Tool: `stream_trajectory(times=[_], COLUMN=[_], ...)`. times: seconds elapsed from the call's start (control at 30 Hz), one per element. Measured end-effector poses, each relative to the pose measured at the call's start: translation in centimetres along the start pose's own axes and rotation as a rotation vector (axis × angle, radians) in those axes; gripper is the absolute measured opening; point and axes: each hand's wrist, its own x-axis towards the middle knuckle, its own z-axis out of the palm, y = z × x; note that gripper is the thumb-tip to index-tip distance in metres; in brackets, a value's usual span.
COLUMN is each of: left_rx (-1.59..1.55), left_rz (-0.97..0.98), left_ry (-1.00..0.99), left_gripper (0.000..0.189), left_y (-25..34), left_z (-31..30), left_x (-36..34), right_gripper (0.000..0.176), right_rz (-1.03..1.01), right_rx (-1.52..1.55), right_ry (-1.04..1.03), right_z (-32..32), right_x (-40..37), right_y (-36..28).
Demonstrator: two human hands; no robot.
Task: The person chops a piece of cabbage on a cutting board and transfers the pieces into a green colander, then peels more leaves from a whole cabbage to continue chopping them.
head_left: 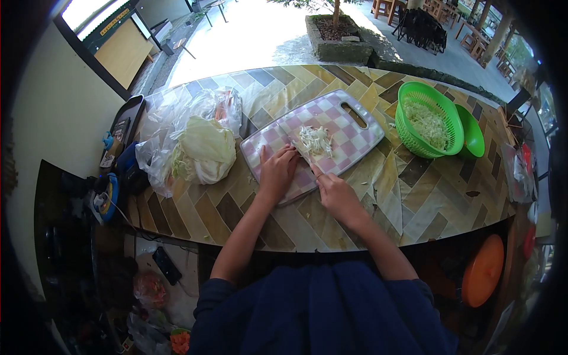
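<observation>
A checkered pink-and-white cutting board (361, 135) lies slanted on the table, with shredded cabbage (316, 142) on it. My left hand (278, 171) rests on the board's left part, fingers curled and pressing on cabbage at the left edge of the shreds; the bit beneath is mostly hidden. My right hand (336, 196) grips a knife (306, 158), its blade angled toward my left fingertips and partly hidden. Left of the board, a cut cabbage head (206, 151) sits against a clear plastic bag (155, 163).
On the right, a green basket (407, 127) holds shredded cabbage, beside a green bowl (473, 133). A dark tray (133, 109) stands at the table's left end. Below the table edge are an orange round object (482, 272) and a phone (167, 265). A planter (337, 50) stands beyond.
</observation>
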Motion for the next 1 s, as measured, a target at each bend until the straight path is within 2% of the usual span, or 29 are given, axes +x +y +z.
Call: stream_trajectory(times=[0.1,0.2,0.3,0.4,0.6,0.7,0.9,1.0], left_rx=[-0.074,-0.101,-0.127,-0.061,0.070,0.016,0.090,0.093], left_rz=[-0.011,-0.092,-0.095,0.031,0.162,0.151,0.159,0.161], left_ry=[0.039,-0.009,0.097,0.206,0.040,0.019,-0.041,-0.063], left_gripper=[0.020,0.020,0.018,0.015,0.016,0.020,0.026,0.026], left_y=[0.1,0.2,-0.1,0.1,-0.1,-0.2,0.1,0.0], left_z=[-0.3,-0.8,-1.1,-1.6,-0.2,-0.4,-0.8,-0.6], left_x=[0.2,1.1,2.5,3.2,1.0,0.4,-0.4,-0.5], right_gripper=[0.046,0.044,0.041,0.040,0.040,0.044,0.043,0.042], right_rz=[0.038,0.004,0.050,0.201,0.219,0.210,0.149,0.032], right_rx=[0.031,0.157,0.339,0.440,0.487,0.486,0.449,0.415], right_ry=[0.009,0.099,0.161,0.103,0.107,0.098,0.122,0.188], right_z=[-1.4,-1.2,-1.6,-2.3,-2.0,-1.7,-2.6,-1.5], right_x=[-1.5,-1.9,-1.7,-1.9,-2.0,-2.0,-1.8,-1.7], right_y=[-0.2,0.7,0.2,-0.3,-0.1,0.0,-1.8,-1.7])
